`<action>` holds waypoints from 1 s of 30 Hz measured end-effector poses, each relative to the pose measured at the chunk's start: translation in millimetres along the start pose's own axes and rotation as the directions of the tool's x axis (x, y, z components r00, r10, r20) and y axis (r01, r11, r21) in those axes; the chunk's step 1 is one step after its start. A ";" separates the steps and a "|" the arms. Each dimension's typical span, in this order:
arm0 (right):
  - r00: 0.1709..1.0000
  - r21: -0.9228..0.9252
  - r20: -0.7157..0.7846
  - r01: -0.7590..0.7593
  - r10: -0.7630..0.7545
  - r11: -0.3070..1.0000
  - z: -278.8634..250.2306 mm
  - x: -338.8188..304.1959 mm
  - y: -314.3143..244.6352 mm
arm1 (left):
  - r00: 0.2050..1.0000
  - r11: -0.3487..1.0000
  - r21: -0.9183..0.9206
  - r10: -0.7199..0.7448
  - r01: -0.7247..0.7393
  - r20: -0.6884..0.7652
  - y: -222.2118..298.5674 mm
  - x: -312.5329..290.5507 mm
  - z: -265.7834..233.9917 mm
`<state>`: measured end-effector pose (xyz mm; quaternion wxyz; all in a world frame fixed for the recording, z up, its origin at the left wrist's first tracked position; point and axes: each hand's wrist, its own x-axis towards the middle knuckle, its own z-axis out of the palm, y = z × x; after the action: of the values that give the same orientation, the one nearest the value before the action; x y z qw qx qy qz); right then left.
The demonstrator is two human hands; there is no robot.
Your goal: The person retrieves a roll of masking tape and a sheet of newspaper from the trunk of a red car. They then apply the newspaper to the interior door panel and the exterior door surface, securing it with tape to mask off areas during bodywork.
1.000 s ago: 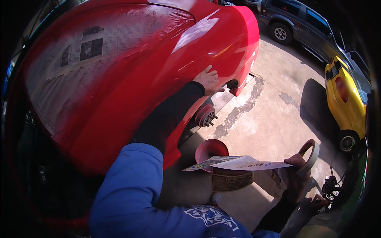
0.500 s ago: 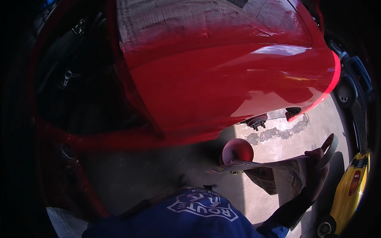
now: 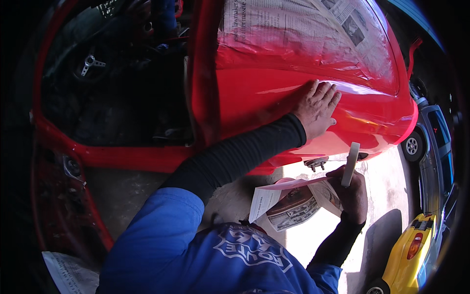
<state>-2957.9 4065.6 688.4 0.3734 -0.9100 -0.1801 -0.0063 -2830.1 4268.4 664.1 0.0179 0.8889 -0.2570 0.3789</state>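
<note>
My left hand lies flat on the glossy red car body, its fingers stretched out below the papered window. Newspaper covers that window, with red paint over its lower part. My right hand is closed, low beside the car's lower edge. It holds a roll of masking tape, seen nearly edge-on, together with folded newspaper sheets that hang out to the left. The fingers gripping the paper are partly hidden.
A door opening at the left shows a steering wheel. The open red door stands at the lower left. A bare wheel hub shows beneath the body. A yellow car and a dark vehicle stand at the right.
My left arm has come into view and its hand now rests on the car body. My right hand has moved left with the tape and newspaper. The red round container is now covered.
</note>
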 end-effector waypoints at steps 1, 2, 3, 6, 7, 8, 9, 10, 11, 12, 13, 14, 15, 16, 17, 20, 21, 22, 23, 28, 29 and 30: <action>0.999 0.032 0.047 0.019 -0.021 0.999 3.1 2.0 -1.9 | 0.999 0.990 0.143 0.000 -0.008 0.053 -12.0 -5.5 8.1; 0.999 0.017 0.020 0.036 -0.036 0.999 6.0 4.1 -1.0 | 0.994 0.946 0.322 0.001 -0.036 0.109 -23.1 -15.1 15.8; 0.999 0.018 0.032 0.031 -0.031 0.999 6.2 7.3 1.8 | 1.000 0.895 0.446 0.003 -0.010 0.016 -37.2 -35.2 21.2; 0.996 -0.063 -0.042 0.078 -0.081 0.995 -2.4 17.2 17.1 | 0.991 0.973 0.190 -0.136 0.134 -0.006 -82.6 -120.7 15.3; 0.992 -0.075 -0.055 0.109 -0.113 0.991 -5.6 21.3 22.7 | 0.973 0.952 0.205 -0.232 0.228 -0.003 -99.9 -153.6 4.0; 0.987 -0.098 -0.069 0.139 -0.146 0.985 -9.2 23.8 27.5 | 0.927 0.891 0.260 -0.371 0.372 -0.054 -113.4 -184.7 -8.6; 0.982 -0.099 -0.084 0.158 -0.167 0.982 -13.3 26.9 31.8 | 0.806 0.790 0.160 -0.578 0.592 -0.127 -127.2 -214.3 -22.6; 0.984 -0.091 -0.092 0.146 -0.155 0.985 -17.0 29.9 35.3 | 0.445 0.450 0.116 -0.893 0.885 0.068 -136.1 -247.6 -40.9; 0.975 -0.048 -0.103 0.194 -0.198 0.980 -20.8 32.8 38.0 | 0.202 0.202 -0.012 -0.978 0.979 0.053 -127.6 -286.0 -60.1; 0.974 -0.025 -0.094 0.204 -0.205 0.979 -23.8 36.9 40.0 | 0.074 0.084 0.097 -0.993 0.992 0.096 -105.7 -325.9 -75.9; 0.971 0.027 -0.080 0.229 -0.226 0.973 -27.8 41.3 41.4 | 0.048 0.085 0.167 -0.976 0.982 0.214 -72.0 -361.7 -84.0; 0.966 -0.004 -0.110 0.237 -0.236 0.972 -30.4 47.3 42.2 | -0.065 -0.057 0.031 -0.879 0.998 0.473 -31.0 -394.1 -87.6; 0.956 -0.009 -0.137 0.259 -0.258 0.966 -32.1 53.6 42.2 | -0.184 -0.272 -0.007 -0.667 0.962 0.722 8.9 -418.1 -90.5; 0.943 -0.003 -0.162 0.295 -0.291 0.956 -32.7 60.9 41.4 | -0.317 -0.502 0.131 -0.306 0.855 0.897 37.5 -433.4 -87.7; 0.947 -0.020 -0.202 0.250 -0.249 0.968 -31.8 67.2 39.4 | -0.181 -0.557 -0.008 -0.282 0.830 0.942 50.6 -439.9 -81.1; 0.941 0.029 -0.266 0.226 -0.210 0.974 -21.1 85.4 26.6 | 0.041 -0.789 -0.104 -0.099 0.605 0.994 85.2 -412.5 -89.6; 0.933 0.076 -0.288 0.249 -0.217 0.966 -15.5 90.3 19.8 | 0.134 -0.848 -0.064 0.009 0.526 0.991 85.4 -391.4 -97.7; 0.927 0.137 -0.306 0.268 -0.216 0.954 -9.9 94.3 12.2 | 0.243 -0.643 -0.373 -0.286 0.669 0.927 76.9 -368.6 -103.3; 0.921 0.141 -0.310 0.289 -0.235 0.947 -5.6 97.2 4.1 | 0.390 -0.328 -0.558 -0.455 0.763 0.800 62.0 -345.1 -104.5; 0.889 0.224 -0.373 0.363 -0.265 0.905 -4.2 106.8 -26.4 | 0.728 0.579 -0.441 -0.562 0.686 0.393 38.1 -277.4 -93.6; 0.887 0.271 -0.373 0.384 -0.271 0.883 -9.6 107.5 -27.4 | 0.683 0.563 -0.389 -0.626 0.729 0.376 36.2 -277.5 -88.9; 0.869 0.236 -0.408 0.397 -0.280 0.887 -17.6 107.7 -25.9 | 0.656 0.569 -0.327 -0.673 0.755 0.342 32.3 -279.2 -81.9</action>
<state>-2863.6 4105.3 734.4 0.5320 -0.7757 -0.2654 -0.2118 -3061.8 4382.6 526.5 0.3476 0.9173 0.0462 0.1885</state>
